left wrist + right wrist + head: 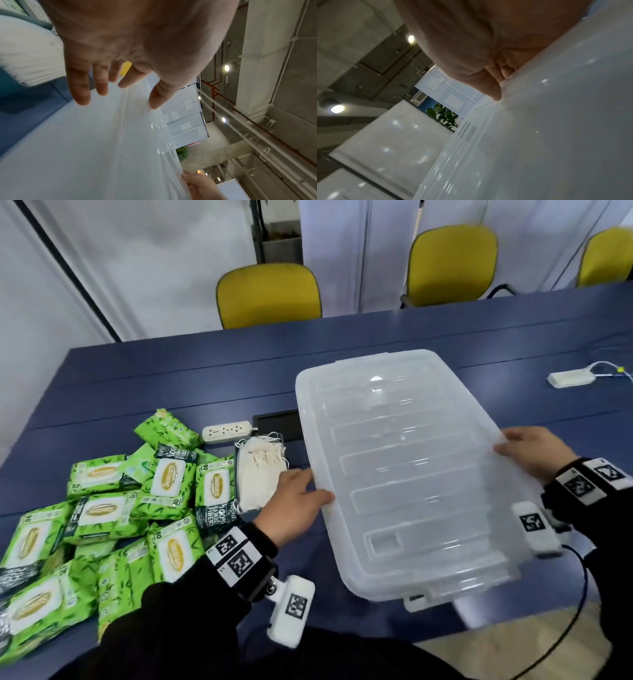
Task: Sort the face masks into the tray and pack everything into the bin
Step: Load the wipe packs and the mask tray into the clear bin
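Observation:
A clear plastic bin with its lid (pixel 394 457) on stands on the blue table (pixel 171 371), turned at an angle. My left hand (pixel 308 487) is at the lid's left edge, thumb on top and fingers straight along the side (pixel 116 100). My right hand (pixel 513 446) grips the lid's right rim, thumb above and fingers curled under (pixel 498 86). A stack of white face masks (pixel 258 477) lies just left of the bin, behind my left hand; it also shows in the left wrist view (pixel 30 60).
Several green wet-wipe packs (pixel 102 525) are heaped at the table's left front. A white power strip (pixel 226 431) and a black hatch (pixel 277 424) lie behind the masks. A white adapter (pixel 570 378) sits far right. Yellow chairs (pixel 269 294) stand beyond the table.

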Tool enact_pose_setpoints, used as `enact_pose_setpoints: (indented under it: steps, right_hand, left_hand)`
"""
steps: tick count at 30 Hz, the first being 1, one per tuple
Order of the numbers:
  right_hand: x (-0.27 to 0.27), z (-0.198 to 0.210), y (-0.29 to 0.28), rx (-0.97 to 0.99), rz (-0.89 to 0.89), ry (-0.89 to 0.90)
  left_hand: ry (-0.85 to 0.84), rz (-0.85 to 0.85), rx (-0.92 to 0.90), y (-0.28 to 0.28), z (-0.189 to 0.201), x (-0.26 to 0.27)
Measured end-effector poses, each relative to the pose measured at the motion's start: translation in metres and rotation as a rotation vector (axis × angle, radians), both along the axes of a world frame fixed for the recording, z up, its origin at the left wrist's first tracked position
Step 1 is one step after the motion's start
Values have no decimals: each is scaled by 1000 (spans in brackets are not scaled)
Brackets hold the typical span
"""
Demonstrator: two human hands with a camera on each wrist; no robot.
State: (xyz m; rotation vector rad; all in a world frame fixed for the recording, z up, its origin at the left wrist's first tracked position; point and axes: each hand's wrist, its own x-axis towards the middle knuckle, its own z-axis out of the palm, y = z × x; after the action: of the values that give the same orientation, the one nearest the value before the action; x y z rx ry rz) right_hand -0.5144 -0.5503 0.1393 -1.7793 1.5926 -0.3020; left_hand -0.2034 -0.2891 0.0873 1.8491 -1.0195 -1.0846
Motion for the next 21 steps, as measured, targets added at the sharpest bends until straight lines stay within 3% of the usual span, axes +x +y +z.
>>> enact_pose_setpoints:
  steps: [4,9,14,21]
  right_hand:
    - [24,51,13,-169,0,-162]
    - [72,101,34,-36,108,-468]
    - [152,87,81,148,127,-777]
    - [277,53,136,370,120,-863]
  left_hand:
    - [222,139,-285,2,45,2]
    - [469,290,-569,29,101,46]
    - [523,412,-635,84,121,98]
    - [699,495,-446,200,82,168]
